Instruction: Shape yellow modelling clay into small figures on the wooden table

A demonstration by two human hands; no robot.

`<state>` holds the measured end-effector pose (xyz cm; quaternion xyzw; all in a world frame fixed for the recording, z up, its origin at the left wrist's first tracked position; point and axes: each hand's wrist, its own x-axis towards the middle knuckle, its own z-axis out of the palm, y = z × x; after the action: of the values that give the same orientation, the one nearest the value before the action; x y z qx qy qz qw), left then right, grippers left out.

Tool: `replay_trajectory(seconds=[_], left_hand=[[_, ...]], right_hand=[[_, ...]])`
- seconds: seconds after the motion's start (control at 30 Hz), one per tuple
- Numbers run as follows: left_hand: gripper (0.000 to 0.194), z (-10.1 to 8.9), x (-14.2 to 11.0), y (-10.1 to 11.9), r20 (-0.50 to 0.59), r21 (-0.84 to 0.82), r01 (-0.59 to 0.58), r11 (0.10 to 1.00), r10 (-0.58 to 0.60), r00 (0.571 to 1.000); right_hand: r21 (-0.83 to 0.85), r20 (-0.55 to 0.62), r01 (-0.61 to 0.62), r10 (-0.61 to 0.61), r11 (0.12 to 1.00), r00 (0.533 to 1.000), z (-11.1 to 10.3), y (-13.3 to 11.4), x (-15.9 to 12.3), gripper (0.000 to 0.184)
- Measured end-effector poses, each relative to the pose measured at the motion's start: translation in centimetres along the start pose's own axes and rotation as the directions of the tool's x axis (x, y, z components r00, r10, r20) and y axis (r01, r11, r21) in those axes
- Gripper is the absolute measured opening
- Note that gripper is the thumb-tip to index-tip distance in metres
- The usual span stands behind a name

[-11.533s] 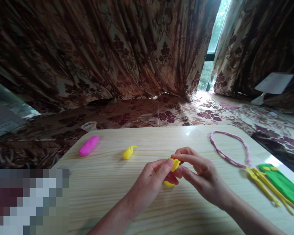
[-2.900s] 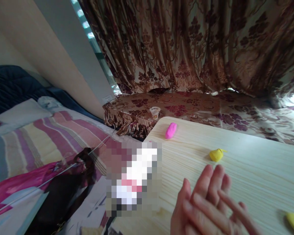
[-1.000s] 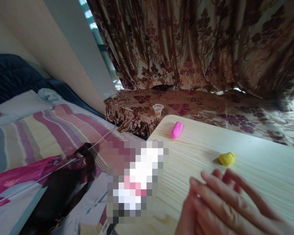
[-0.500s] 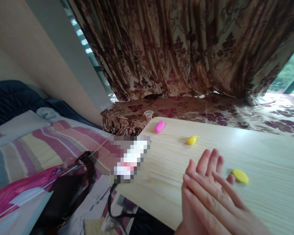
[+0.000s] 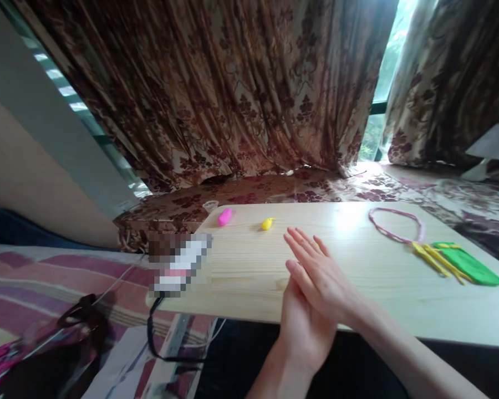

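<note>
My right hand (image 5: 320, 277) lies flat across my left hand (image 5: 303, 332), palm to palm, above the near edge of the pale wooden table (image 5: 241, 266). All the fingers are stretched out and point away from me. Anything between the palms is hidden. Beyond the fingertips a small yellow clay lump (image 5: 266, 224) and a pink clay lump (image 5: 224, 216) sit near the far edge. To the right lie a pink clay loop (image 5: 395, 224), yellow clay strips (image 5: 434, 257) and a green clay slab (image 5: 468, 265).
A blurred-out object (image 5: 177, 266) sits at the table's left corner, with a black cable (image 5: 158, 349) hanging below it. A clear plastic cup (image 5: 210, 205) stands on the patterned cloth behind the table. A striped bed with a dark bag (image 5: 66, 354) is on the left. Heavy curtains hang behind.
The view has swung right, bringing the loop, strips and green slab into sight. My pressed hands have moved toward the table's near edge. The yellow oval beside them is no longer visible.
</note>
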<state>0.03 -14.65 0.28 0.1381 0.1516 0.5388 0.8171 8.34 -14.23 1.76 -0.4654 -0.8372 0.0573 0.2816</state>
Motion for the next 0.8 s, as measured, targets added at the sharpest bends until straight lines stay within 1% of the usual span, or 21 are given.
replay_trajectory(seconds=[0.03, 0.07, 0.13, 0.17, 0.2, 0.23, 0.27, 0.3, 0.33, 0.37, 0.4, 0.43, 0.47, 0.5, 0.53, 0.6, 0.63, 0.67, 0.7, 0.73, 0.8], left_hand=[[0.045, 0.1, -0.3, 0.0, 0.035, 0.009, 0.022, 1.0, -0.022, 0.999], [0.045, 0.1, -0.5, 0.1, 0.046, 0.028, 0.007, 1.0, -0.009, 0.999], [0.045, 0.1, -0.7, 0.0, 0.015, 0.05, -0.085, 0.995, 0.085, 0.996], [0.046, 0.1, -0.7, -0.3, 0.018, 0.053, -0.1, 0.994, 0.099, 0.995], [0.049, 0.1, -0.7, -0.8, 0.025, 0.055, -0.1, 0.993, 0.099, 0.995], [0.052, 0.1, -0.8, -1.4, 0.023, 0.054, -0.105, 0.993, 0.104, 0.994], [0.056, 0.2, -0.9, -1.9, 0.028, 0.046, -0.124, 0.991, 0.123, 0.992], [0.058, 0.2, -1.1, -2.3, 0.032, 0.044, -0.116, 0.992, 0.114, 0.993], [0.056, 0.2, -1.3, -2.4, 0.041, 0.051, -0.083, 0.995, 0.081, 0.996], [0.051, 0.2, -1.4, -2.2, 0.065, 0.056, -0.019, 0.998, 0.015, 0.998], [0.048, 0.1, -1.4, -1.7, 0.084, 0.061, 0.014, 0.998, -0.02, 0.996], [0.046, 0.0, -1.3, -1.1, 0.081, 0.064, 0.035, 0.997, -0.04, 0.996], [0.046, -0.2, -1.1, -0.6, 0.066, 0.062, -0.006, 0.998, 0.002, 0.998], [0.045, -0.5, -0.7, -0.2, 0.029, 0.058, -0.067, 0.996, 0.065, 0.997], [0.044, -0.8, -0.4, -0.1, 0.019, 0.056, -0.093, 0.994, 0.092, 0.996], [0.044, -1.4, 0.1, -0.6, 0.012, 0.052, -0.105, 0.993, 0.105, 0.994], [0.045, -1.6, 0.2, -1.1, 0.011, 0.05, -0.091, 0.995, 0.091, 0.996], [0.046, -1.8, 0.1, -1.5, 0.01, 0.049, -0.078, 0.996, 0.078, 0.997], [0.046, -1.8, 0.0, -1.8, 0.017, 0.049, -0.061, 0.997, 0.06, 0.998], [0.046, -1.9, -0.2, -1.7, 0.029, 0.052, -0.038, 0.998, 0.036, 0.999], [0.045, -2.0, -0.4, -0.9, 0.065, 0.061, -0.005, 0.998, 0.001, 0.998]], right_hand=[[-0.014, 0.004, -0.021, 0.021, 1.0, 1.0, -0.4, 0.1, -0.6, 0.048], [-0.018, 0.023, -0.011, 0.012, 1.0, 1.0, -0.8, 0.0, -1.3, 0.047], [0.011, 0.064, 0.074, -0.075, 0.997, 0.995, -1.3, -1.1, -2.9, 0.05], [0.035, 0.072, 0.125, -0.127, 0.992, 0.989, -1.5, -1.8, -3.4, 0.052], [0.057, 0.072, 0.151, -0.155, 0.987, 0.985, -1.6, -2.4, -3.7, 0.054], [0.076, 0.055, 0.148, -0.153, 0.986, 0.987, -1.6, -2.8, -3.7, 0.056], [0.086, 0.027, 0.111, -0.114, 0.99, 0.993, -1.6, -2.9, -3.5, 0.056], [0.088, 0.001, 0.051, -0.052, 0.995, 0.999, -1.5, -2.7, -3.1, 0.056], [0.087, -0.037, -0.029, 0.032, 0.996, 0.999, -1.5, -2.3, -2.7, 0.055], [0.088, -0.043, -0.08, 0.084, 0.993, 0.996, -1.4, -1.8, -2.4, 0.053], [0.085, -0.041, -0.091, 0.095, 0.992, 0.995, -1.3, -1.3, -2.4, 0.05], [0.082, -0.037, -0.09, 0.093, 0.993, 0.995, -1.2, -0.9, -2.6, 0.049], [0.084, -0.018, -0.068, 0.07, 0.994, 0.997, -1.1, -0.8, -2.9, 0.048], [0.111, 0.011, -0.009, 0.008, 0.994, 1.0, -0.9, -1.0, -3.2, 0.049], [0.143, 0.028, 0.05, -0.054, 0.988, 0.998, -0.7, -1.3, -3.5, 0.052], [0.193, 0.038, 0.117, -0.126, 0.974, 0.991, -0.3, -2.0, -3.4, 0.061], [0.196, 0.019, 0.109, -0.115, 0.975, 0.993, -0.2, -2.1, -3.1, 0.063], [0.186, 0.005, 0.067, -0.069, 0.98, 0.998, -0.1, -2.0, -2.7, 0.064], [0.169, -0.018, -0.021, 0.024, 0.985, 1.0, 0.0, -1.8, -2.3, 0.06], [0.152, -0.021, -0.082, 0.086, 0.985, 0.996, 0.0, -1.4, -2.1, 0.056], [0.145, -0.01, -0.115, 0.118, 0.983, 0.993, 0.1, -0.9, -2.5, 0.051]])
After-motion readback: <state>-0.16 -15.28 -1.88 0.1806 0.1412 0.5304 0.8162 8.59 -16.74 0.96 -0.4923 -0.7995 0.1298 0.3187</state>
